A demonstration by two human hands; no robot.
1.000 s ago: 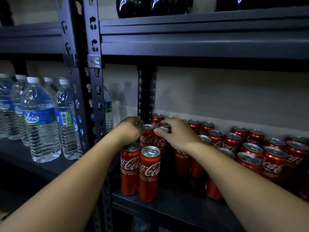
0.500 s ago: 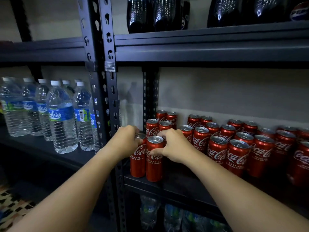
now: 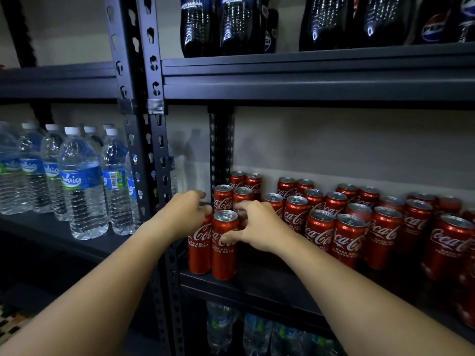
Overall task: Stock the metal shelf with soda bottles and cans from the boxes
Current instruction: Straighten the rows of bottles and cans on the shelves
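Observation:
Two tall red Coca-Cola cans stand side by side at the front left of the dark metal shelf point(image 3: 257, 291). My left hand point(image 3: 183, 213) curls over the top of the left front can point(image 3: 199, 249). The right front can point(image 3: 224, 246) is pinched by my right hand point(image 3: 257, 227), thumb on its front and fingers behind. Several more red cans point(image 3: 347, 222) fill the shelf in rows behind and to the right.
Water bottles point(image 3: 82, 183) stand on the neighbouring shelf to the left, past the perforated upright posts point(image 3: 154, 140). Dark Pepsi bottles point(image 3: 231, 24) line the shelf above. More bottles point(image 3: 223, 327) show dimly on the level below.
Both hands drew back from the cans deeper on the shelf to the two front cans and now hold them. The camera pulled back and tilted up.

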